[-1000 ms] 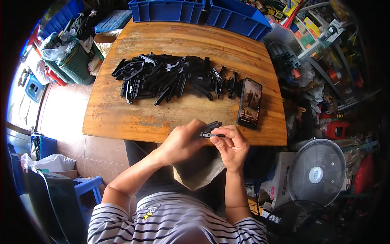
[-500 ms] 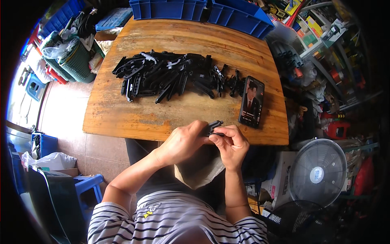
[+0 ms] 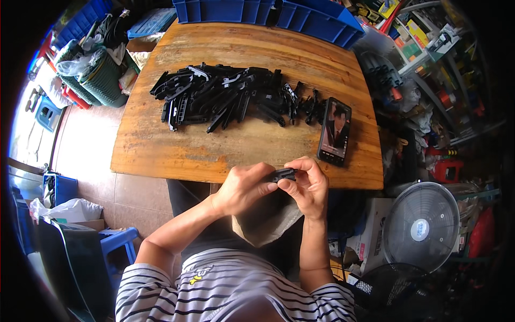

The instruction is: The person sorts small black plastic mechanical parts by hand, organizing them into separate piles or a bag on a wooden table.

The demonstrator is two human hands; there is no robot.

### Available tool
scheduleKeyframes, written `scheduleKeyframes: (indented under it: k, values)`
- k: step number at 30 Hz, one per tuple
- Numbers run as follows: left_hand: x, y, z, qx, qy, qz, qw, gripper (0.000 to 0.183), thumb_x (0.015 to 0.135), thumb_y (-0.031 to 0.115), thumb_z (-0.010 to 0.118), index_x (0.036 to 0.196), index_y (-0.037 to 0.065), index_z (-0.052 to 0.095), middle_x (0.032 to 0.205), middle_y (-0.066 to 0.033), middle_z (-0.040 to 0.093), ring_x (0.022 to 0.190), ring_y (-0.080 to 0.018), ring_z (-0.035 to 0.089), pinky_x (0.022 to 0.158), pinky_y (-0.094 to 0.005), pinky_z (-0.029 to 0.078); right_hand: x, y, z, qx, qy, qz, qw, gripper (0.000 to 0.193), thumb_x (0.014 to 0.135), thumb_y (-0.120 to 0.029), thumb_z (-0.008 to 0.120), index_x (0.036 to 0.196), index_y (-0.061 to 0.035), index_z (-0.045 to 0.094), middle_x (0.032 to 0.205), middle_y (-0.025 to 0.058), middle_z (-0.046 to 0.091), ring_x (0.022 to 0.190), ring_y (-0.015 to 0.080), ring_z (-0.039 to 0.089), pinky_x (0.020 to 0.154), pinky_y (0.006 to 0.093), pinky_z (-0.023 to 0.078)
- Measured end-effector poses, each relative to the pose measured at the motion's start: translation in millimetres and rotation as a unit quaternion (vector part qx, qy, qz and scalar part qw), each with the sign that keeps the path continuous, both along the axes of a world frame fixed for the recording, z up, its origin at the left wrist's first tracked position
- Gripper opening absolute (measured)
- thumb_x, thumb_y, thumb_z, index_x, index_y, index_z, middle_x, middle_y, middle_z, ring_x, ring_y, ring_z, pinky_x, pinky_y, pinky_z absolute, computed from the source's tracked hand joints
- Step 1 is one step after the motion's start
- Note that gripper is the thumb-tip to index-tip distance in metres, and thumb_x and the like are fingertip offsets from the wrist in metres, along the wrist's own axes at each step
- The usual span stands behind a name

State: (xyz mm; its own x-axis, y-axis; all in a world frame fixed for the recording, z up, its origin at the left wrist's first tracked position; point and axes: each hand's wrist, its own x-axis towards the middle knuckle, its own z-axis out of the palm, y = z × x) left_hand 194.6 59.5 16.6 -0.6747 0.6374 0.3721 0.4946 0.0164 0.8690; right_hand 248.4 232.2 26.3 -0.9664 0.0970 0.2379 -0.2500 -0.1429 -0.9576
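Observation:
Just off the near edge of the wooden table [image 3: 177, 153], my two hands meet around a small black plastic part [image 3: 282, 175]. My left hand [image 3: 242, 187] wraps its fingers round one end and hides much of it. Thumb and fingers of my right hand [image 3: 307, 185] pinch the other end. Farther back lies a heap of long black plastic parts [image 3: 220, 99], a few with whitish strips. To its right are smaller black pieces [image 3: 310, 107] in a little cluster.
A phone [image 3: 335, 131] with a lit screen stands at the table's right side. Blue crates [image 3: 222, 12] line the far edge. A fan [image 3: 421, 228] is at the right, a blue stool [image 3: 119, 241] at the lower left. Brownish cloth [image 3: 265, 222] hangs below my hands.
My right-hand fingers have moved up over the end of the black part, which now lies more level between both hands. The heap has not changed.

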Motion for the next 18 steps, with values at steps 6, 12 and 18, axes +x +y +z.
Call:
scheduleKeyframes:
  k: [6, 12, 18]
  values:
    - [-1.4, 1.7, -12.6, -0.013, -0.051, -0.016, 0.998, 0.030, 0.091, 0.022, 0.059, 0.106, -0.002, 0.050, 0.093, -0.0170, 0.059, 0.083, -0.0318, 0.060, 0.073, -0.0352, 0.047, -1.5, 8.8, -5.5, 0.116, 0.019, 0.001, 0.993, 0.027, 0.078, -0.007, 0.074, 0.099, 0.0011, 0.060, 0.092, 0.0055, 0.060, 0.084, 0.0115, 0.058, 0.075, 0.0244, 0.048]
    - [-2.4, 4.7, -12.6, -0.002, -0.044, -0.014, 0.999, 0.029, 0.089, 0.022, 0.061, 0.104, -0.001, 0.052, 0.087, -0.0178, 0.059, 0.079, -0.0347, 0.060, 0.069, -0.0393, 0.047, -1.5, 4.7, -5.0, 0.102, 0.021, -0.012, 0.994, 0.026, 0.078, -0.011, 0.075, 0.097, 0.0009, 0.062, 0.089, 0.0070, 0.061, 0.081, 0.0128, 0.059, 0.073, 0.0251, 0.048]
    - [0.8, -2.2, -12.1, -0.001, -0.022, -0.002, 1.000, 0.027, 0.086, 0.019, 0.063, 0.101, 0.000, 0.054, 0.083, -0.0166, 0.059, 0.075, -0.0338, 0.060, 0.064, -0.0385, 0.048, -0.9, 4.5, -5.2, 0.138, -0.005, 0.007, 0.990, 0.026, 0.080, -0.015, 0.073, 0.098, 0.0012, 0.061, 0.091, 0.0073, 0.060, 0.081, 0.0130, 0.058, 0.073, 0.0252, 0.048]
